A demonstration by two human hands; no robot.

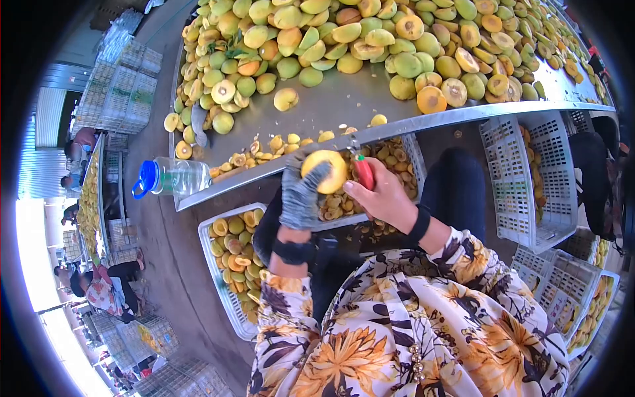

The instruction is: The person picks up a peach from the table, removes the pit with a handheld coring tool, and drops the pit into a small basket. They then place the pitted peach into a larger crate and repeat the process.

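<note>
My left hand (pixel 299 198), in a grey knitted glove, is closed around a yellow peach half (pixel 336 175), thumb across its cut face. Beside it my bare right hand (pixel 390 198) grips a pitting tool by its red handle (pixel 364 173). The tool's metal tip (pixel 354 144) points away from me, just right of the peach half and seemingly apart from it. Both hands are at the near edge of a metal table (pixel 344 99), above a crate (pixel 417 162) holding pits and scraps.
Peach halves (pixel 291 40) are heaped across the table's far side. A water bottle (pixel 175 176) lies at its left corner. One white crate of halves (pixel 233 311) sits at my left, another crate (pixel 522 185) at right. Stacked crates (pixel 126 89) and people (pixel 109 291) are farther left.
</note>
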